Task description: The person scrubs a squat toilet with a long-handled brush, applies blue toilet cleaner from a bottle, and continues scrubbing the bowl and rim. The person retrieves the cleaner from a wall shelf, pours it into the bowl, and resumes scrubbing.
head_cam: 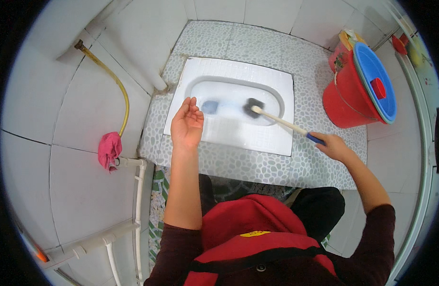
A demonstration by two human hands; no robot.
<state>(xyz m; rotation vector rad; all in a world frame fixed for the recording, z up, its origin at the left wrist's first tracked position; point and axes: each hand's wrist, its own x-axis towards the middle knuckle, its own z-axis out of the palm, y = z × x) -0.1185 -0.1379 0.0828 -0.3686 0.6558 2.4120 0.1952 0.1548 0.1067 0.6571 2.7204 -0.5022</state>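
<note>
A white ceramic squat toilet is set into a pebble-patterned floor. My right hand grips the blue end of a long-handled toilet brush. The brush's dark, blurred head is inside the right part of the basin, at its surface. Over the toilet's left front edge is my left hand, palm up, fingers slightly curled and holding nothing. Bluish water lies in the drain opening just beyond its fingers.
At the right stands a red bucket with a blue basin and a red cup on top. On the left wall are a yellow hose, a pink cloth and white pipes. The raised floor ends before my knees.
</note>
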